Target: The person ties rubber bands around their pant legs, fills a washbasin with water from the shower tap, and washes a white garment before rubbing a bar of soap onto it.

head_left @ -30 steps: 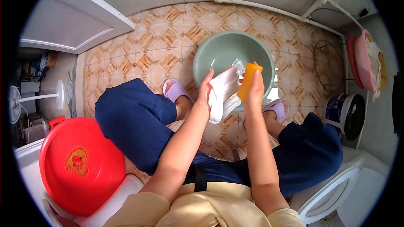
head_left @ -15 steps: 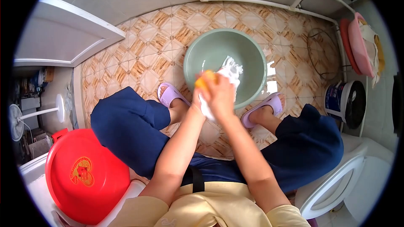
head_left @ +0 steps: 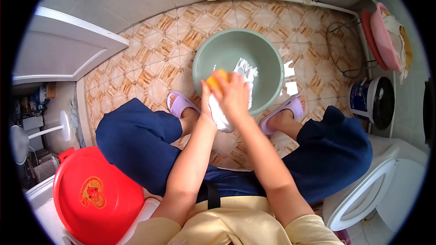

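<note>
Over the near side of a green basin [head_left: 200,54], my two hands are close together on a white cloth [head_left: 220,117]. My right hand [head_left: 234,96] is closed on a yellow-orange block [head_left: 217,78], pressed against the cloth. My left hand [head_left: 206,104] is wrapped round the cloth from the left, its fingers partly hidden. The cloth hangs down below the hands, and its crumpled far end reaches over the basin's inside.
A red basin [head_left: 97,199] stands at the lower left, a white toilet [head_left: 363,195] at the lower right. A bucket [head_left: 361,97] and a pink basin [head_left: 383,41] are on the right. A white door [head_left: 68,45] stands at the left.
The view has shifted slightly. My hands remain together over the basin, with the block tilted a little differently and more of the cloth's lower part showing.
</note>
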A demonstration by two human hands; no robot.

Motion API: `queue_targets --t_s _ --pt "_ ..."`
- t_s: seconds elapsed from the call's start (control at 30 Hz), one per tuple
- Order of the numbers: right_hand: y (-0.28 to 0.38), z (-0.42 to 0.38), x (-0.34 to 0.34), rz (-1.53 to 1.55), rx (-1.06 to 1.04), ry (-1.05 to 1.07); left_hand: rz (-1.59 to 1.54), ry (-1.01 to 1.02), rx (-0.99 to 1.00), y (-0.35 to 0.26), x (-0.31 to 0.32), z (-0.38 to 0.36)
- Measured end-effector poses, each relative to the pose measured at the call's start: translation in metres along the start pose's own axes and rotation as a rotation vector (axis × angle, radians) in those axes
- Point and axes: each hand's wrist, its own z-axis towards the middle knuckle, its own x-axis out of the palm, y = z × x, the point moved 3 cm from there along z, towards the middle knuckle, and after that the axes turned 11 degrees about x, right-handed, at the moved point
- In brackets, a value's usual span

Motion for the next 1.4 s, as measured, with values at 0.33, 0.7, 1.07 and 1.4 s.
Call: queue_targets --t_s 0.33,0.7,1.07,1.4 --pt "-0.142 0.017 0.014 1.152 0.867 0.101 0.109 -0.068 -0.164 -0.003 -0.006 0.010" --pt "-0.120 0.010 0.034 1.064 0.649 0.227 0.503 -0.251 -0.047 -0.013 -0.026 0.012" --pt "-0.105 0.021 0.003 0.900 0.652 0.271 0.581 -0.337 0.082 -0.013 -0.011 0.014" --pt "-0.012 0.045 -0.136 0.443 0.229 -0.254 0.596 -0.104 0.227 -0.035 0.097 0.000"
